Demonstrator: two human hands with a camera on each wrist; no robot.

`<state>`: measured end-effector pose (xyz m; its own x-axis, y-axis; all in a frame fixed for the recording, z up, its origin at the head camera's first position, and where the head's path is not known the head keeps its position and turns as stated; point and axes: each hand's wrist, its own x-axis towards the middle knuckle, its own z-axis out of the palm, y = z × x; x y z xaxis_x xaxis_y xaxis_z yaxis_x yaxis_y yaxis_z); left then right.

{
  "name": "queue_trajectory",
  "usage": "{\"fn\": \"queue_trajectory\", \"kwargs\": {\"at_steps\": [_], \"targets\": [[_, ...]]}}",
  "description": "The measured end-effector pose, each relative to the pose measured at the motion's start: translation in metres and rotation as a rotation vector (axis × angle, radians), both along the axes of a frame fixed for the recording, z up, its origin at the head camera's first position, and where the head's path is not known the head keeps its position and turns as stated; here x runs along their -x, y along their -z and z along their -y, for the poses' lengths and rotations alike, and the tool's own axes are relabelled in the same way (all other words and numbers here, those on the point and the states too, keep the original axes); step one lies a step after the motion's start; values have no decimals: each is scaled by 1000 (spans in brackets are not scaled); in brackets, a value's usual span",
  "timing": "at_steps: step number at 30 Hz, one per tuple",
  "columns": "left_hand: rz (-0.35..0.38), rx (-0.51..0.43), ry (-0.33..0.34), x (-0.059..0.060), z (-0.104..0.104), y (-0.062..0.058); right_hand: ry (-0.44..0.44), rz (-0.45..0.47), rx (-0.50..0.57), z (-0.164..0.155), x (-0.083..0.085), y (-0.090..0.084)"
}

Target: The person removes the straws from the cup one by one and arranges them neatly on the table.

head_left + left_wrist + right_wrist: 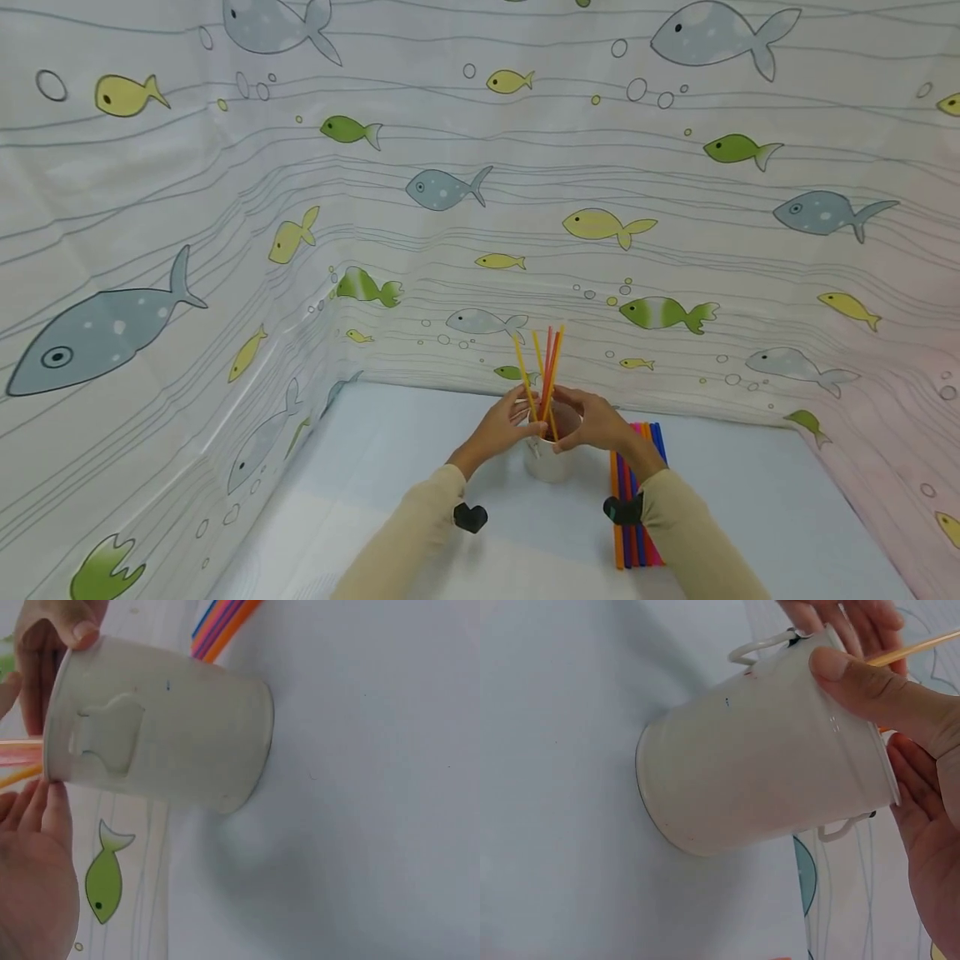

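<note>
A white bucket [550, 462] with small loop handles stands upright on the table, seen lying sideways in both wrist views. Several thin yellow, orange and red sticks [553, 367] lean out of its mouth; their lower ends are hidden inside. My right hand [592, 421] grips the bucket at its rim, the thumb [870, 686] on the outer wall and fingers on the far side. On the left of the rim is my left hand [498, 429]. Its fairly straight fingers [45, 810] touch the edge, and its thumb is beside the sticks in the head view.
A row of orange, blue, red and pink sticks [626, 492] lies to the right of the bucket, partly beneath my right forearm. The pale table [450, 558] is bounded at back and sides by fish-patterned sheeting [420, 275]. A dark band sits at each wrist.
</note>
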<state>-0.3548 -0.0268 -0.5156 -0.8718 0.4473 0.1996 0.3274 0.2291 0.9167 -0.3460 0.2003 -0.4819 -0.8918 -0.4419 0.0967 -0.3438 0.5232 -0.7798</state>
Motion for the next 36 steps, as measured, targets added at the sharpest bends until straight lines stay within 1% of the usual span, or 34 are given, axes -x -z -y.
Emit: {"fn": "queue_trajectory", "kwargs": {"at_steps": [2,4,6,10,12,14,17,19,22,24,26,28,31,33,34,36], "targets": [[9,-22,-38,1,-1,0,-1,15,-2,0,0,0],[0,-36,-97,2,-2,0,-1,23,-3,0,2,-1],[-20,-49,-173,3,-4,1,1,31,-7,-1,3,0],[-77,-87,-316,6,-7,-6,-3,28,-17,1,9,-4],[-75,-128,-361,7,-7,-8,-3,35,-25,1,10,-5],[-42,-171,-386,7,-8,-11,-4,41,-29,1,11,-5],[21,-222,-394,6,-8,-13,-1,51,-38,0,10,-4],[55,-231,-395,4,-8,-13,-1,50,-50,0,8,-4],[89,-252,-388,3,-8,-13,3,22,-51,0,7,-5],[97,-267,-381,4,-9,-13,17,-8,-34,1,7,-8],[104,-282,-371,4,-10,-14,35,-29,8,3,6,-9],[101,-280,-362,-4,-9,-24,60,-28,71,7,3,-9],[101,-274,-348,-18,-6,-38,94,-7,164,13,-3,1],[95,-270,-343,-26,-5,-46,120,7,208,16,-6,7],[92,-274,-341,-26,-5,-44,133,4,224,17,-7,11],[99,-284,-337,-19,-6,-38,160,0,225,18,-8,13]]}}
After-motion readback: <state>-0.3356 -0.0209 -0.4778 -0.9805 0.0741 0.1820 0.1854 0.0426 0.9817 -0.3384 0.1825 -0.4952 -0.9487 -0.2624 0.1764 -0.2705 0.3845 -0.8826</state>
